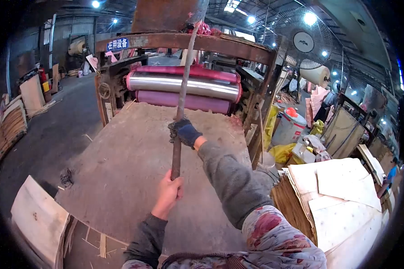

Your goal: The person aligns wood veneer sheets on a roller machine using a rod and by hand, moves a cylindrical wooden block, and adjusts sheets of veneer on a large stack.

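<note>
A long, dark pole (pixel 184 89) slants upward in front of me, its far end reaching the top of the roller machine. My left hand (pixel 168 193), bare, is wrapped round the pole's lower end. Higher up, my right hand (pixel 186 133) grips the same pole in a dark blue glove. Behind the pole, the machine's shiny metal roller (pixel 184 85) lies between pink-coated surfaces. Beneath both hands spreads a wide, brownish board-like surface (pixel 121 170) that runs up to the rollers. Whether the pole's upper tip touches anything I cannot tell.
Stacked veneer sheets (pixel 345 201) stand at right, with more sheets (pixel 38 219) at lower left. The machine's rusty frame (pixel 238 51) crosses ahead. A large fan (pixel 303 41) stands at upper right, above a white drum (pixel 289 127) and yellow bags. Wood scraps lie on the floor.
</note>
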`<act>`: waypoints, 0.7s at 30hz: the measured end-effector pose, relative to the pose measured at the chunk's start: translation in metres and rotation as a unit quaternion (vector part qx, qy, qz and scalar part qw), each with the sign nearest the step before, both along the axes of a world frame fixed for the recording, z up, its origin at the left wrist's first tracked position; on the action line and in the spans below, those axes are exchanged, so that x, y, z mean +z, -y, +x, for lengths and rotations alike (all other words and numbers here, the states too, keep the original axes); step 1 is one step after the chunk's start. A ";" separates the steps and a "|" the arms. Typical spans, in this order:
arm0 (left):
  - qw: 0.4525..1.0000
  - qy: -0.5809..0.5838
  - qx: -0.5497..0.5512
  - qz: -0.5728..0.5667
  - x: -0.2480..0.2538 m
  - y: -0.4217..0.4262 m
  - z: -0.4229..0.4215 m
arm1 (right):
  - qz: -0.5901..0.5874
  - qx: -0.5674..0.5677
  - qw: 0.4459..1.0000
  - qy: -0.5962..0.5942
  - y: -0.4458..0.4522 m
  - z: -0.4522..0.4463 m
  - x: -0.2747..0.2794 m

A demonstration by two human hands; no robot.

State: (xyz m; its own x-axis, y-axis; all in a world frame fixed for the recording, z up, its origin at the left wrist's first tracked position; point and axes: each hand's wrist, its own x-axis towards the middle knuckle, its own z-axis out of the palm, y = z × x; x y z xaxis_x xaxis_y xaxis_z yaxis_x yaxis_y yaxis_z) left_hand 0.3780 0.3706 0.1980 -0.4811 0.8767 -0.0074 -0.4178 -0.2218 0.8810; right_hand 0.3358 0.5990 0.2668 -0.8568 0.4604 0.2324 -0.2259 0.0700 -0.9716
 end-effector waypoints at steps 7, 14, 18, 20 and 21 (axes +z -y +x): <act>0.968 -0.191 0.075 -0.144 -0.027 0.063 0.084 | -0.190 0.125 0.968 -0.104 0.061 0.086 -0.047; 0.858 -0.375 0.181 -0.301 -0.120 0.252 0.168 | -0.377 0.328 0.866 -0.012 0.199 0.180 -0.131; 0.786 -0.400 0.203 -0.426 -0.131 0.322 0.207 | -0.521 0.378 0.763 -0.058 0.293 0.210 -0.226; 0.773 -0.388 0.168 -0.473 -0.137 0.341 0.208 | -0.413 0.342 0.844 0.016 0.303 0.220 -0.247; 0.770 -0.386 0.145 -0.487 -0.140 0.346 0.204 | -0.291 0.291 0.907 0.095 0.303 0.227 -0.256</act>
State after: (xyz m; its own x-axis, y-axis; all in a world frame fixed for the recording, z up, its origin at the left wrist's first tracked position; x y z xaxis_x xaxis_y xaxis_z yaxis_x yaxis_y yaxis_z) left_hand 0.5820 0.0243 0.0577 -0.8463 0.4910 -0.2067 0.2561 0.7152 0.6503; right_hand 0.5628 0.2959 0.0107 -0.9930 -0.0849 -0.0825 0.1156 -0.5439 -0.8311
